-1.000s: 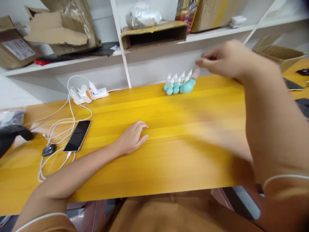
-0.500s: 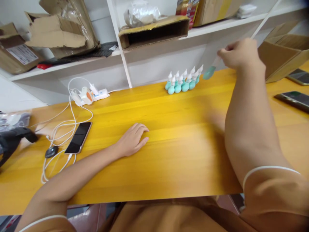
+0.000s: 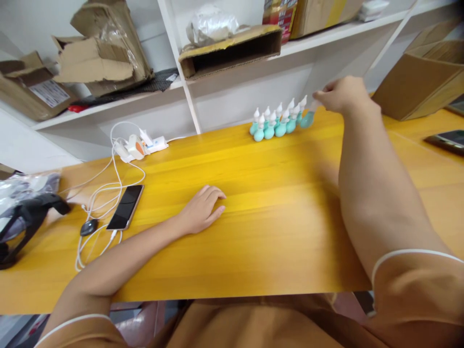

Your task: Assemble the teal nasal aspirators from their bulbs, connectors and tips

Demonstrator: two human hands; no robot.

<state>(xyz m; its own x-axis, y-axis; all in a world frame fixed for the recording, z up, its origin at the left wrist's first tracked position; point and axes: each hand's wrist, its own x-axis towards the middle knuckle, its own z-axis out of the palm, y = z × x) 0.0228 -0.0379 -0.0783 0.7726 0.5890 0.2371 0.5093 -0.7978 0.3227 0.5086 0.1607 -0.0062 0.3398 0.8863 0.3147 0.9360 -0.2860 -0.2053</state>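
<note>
My right hand [image 3: 342,94] is closed on the white tip of a small teal squeeze bulb [image 3: 307,119] at the back of the table. The bulb is slightly tilted, beside the right end of a group of several like teal bulbs with white nozzles [image 3: 277,123], which stand upright close together. Whether it rests on the table I cannot tell. My left hand [image 3: 203,210] lies on the yellow wooden table [image 3: 261,251] with loosely spread fingers and nothing in it.
A phone [image 3: 126,208] with white cables and a power strip [image 3: 145,147] lies at left, near a black headset [image 3: 32,222]. A cardboard box [image 3: 416,82] and another phone [image 3: 447,141] are at right. White shelves [image 3: 250,92] holding boxes stand behind.
My right hand has moved down and left, bringing the bulb from mid-air to the group's right end. My left hand stays in place. The view has shifted slightly.
</note>
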